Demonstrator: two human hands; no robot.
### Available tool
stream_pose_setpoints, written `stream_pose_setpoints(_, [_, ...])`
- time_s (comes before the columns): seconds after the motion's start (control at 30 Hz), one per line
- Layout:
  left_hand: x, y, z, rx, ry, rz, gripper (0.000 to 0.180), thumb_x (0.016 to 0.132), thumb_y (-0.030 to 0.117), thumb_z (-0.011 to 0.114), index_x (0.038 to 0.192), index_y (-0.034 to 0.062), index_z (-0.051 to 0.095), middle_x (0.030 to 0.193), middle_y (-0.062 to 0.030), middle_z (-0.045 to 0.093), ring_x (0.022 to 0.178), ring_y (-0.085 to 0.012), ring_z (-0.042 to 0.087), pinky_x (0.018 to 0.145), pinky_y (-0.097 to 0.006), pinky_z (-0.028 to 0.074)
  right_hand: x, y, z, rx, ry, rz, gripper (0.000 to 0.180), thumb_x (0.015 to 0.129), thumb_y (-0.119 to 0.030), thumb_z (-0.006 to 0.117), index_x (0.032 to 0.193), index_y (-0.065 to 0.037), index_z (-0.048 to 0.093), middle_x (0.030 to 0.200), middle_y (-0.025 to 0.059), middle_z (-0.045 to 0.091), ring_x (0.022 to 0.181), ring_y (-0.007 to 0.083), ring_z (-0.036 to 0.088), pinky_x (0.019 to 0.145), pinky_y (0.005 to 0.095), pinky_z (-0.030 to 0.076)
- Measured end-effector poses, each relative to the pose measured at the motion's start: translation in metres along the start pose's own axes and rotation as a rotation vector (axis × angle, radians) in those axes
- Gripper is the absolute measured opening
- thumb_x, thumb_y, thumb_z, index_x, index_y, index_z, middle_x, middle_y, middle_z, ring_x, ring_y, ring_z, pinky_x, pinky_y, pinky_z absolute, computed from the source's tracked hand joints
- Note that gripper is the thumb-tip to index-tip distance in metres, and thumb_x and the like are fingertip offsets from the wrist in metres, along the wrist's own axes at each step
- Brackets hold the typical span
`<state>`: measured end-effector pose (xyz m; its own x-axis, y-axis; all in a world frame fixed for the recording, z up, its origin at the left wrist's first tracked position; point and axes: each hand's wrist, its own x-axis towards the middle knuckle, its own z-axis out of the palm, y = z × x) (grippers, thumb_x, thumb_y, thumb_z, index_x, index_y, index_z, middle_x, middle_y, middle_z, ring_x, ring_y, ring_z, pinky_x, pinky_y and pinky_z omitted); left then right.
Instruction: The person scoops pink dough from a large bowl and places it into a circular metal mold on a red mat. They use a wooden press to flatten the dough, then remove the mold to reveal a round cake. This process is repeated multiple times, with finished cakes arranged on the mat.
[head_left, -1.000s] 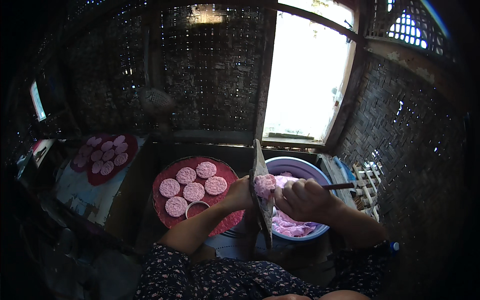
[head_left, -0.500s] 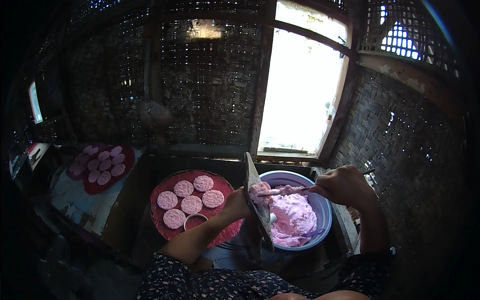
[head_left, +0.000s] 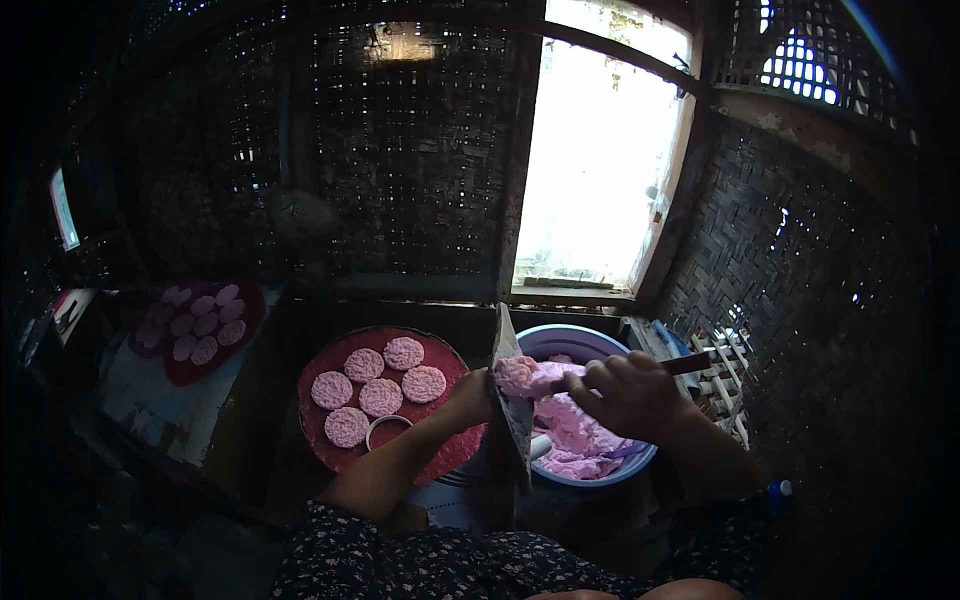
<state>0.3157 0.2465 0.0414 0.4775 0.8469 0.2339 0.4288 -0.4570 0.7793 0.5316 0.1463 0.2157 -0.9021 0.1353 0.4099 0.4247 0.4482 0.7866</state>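
Left of basin [head_left: 575, 338]: six shaped discs [head_left: 381, 397], laid on red tray [head_left: 452, 442]. Within: dough [head_left: 575, 425], unshaped. Over basin's edge: board [head_left: 517, 428] clamped in left grip [head_left: 474, 398], stick [head_left: 690, 363] in right grip [head_left: 632, 394].

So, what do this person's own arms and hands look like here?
The left hand and right hand look ungloved, and both forearms are bare. The left sleeve and right sleeve are dark, with a small pale floral print, ending around the elbows. No watch or bracelet shows; the left fingers are hidden.
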Motion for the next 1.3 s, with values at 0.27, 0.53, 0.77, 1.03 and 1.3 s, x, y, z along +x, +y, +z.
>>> stream_pose_setpoints(0.27, [0.008,0.004,-0.014,-0.695,0.011,0.362,0.016,0.072,0.008,0.062,0.065,0.0088,0.048,0.078,-0.0022,0.051,0.076,-0.0116,0.048,0.074,-0.029,0.042,-0.033,0.028,0.031,0.296,0.056,0.498,0.022,0.071,-0.033,0.074,0.080,-0.015,0.064,0.060,-0.0003,0.054,0.055,0.0172,0.058,0.050,0.0331,0.044])
stream_pose_setpoints(0.53, [0.002,0.000,-0.025,-0.725,0.093,0.344,0.021,0.067,0.007,0.073,0.079,0.0065,0.056,0.086,-0.0041,0.055,0.083,-0.0139,0.052,0.078,-0.028,0.044,-0.042,0.020,0.034,0.644,-0.087,0.532,0.024,0.070,-0.033,0.074,0.083,-0.014,0.068,0.065,0.0009,0.062,0.058,0.0174,0.061,0.053,0.0324,0.046])
stream_pose_setpoints(0.77, [-0.007,0.001,0.001,-0.059,0.190,0.143,0.034,0.080,0.017,0.065,0.110,0.0015,0.057,0.105,-0.0097,0.061,0.099,-0.0195,0.059,0.086,-0.031,0.045,-0.008,0.051,0.014,0.532,-0.510,0.437,0.027,0.080,-0.043,0.062,0.079,-0.017,0.067,0.063,0.0038,0.063,0.057,0.0207,0.063,0.054,0.0354,0.049])
stream_pose_setpoints(1.03, [-0.011,0.012,0.007,-0.009,0.148,0.047,0.045,0.074,0.019,0.072,0.112,0.0020,0.057,0.107,-0.0111,0.063,0.099,-0.0181,0.061,0.085,-0.030,0.047,0.027,0.017,0.021,0.363,-0.575,0.247,0.027,0.081,-0.036,0.060,0.071,-0.011,0.062,0.062,0.0056,0.060,0.062,0.0206,0.064,0.057,0.0333,0.048])
stream_pose_setpoints(1.3, [-0.011,-0.013,-0.004,-0.389,0.062,0.106,0.037,0.079,0.015,0.065,0.112,0.0022,0.058,0.100,-0.0122,0.065,0.096,-0.0187,0.062,0.082,-0.031,0.047,0.019,-0.015,0.024,0.048,0.035,-0.110,0.010,0.080,-0.018,0.057,0.084,-0.010,0.059,0.068,-0.0014,0.051,0.064,0.0115,0.053,0.056,0.0250,0.037])
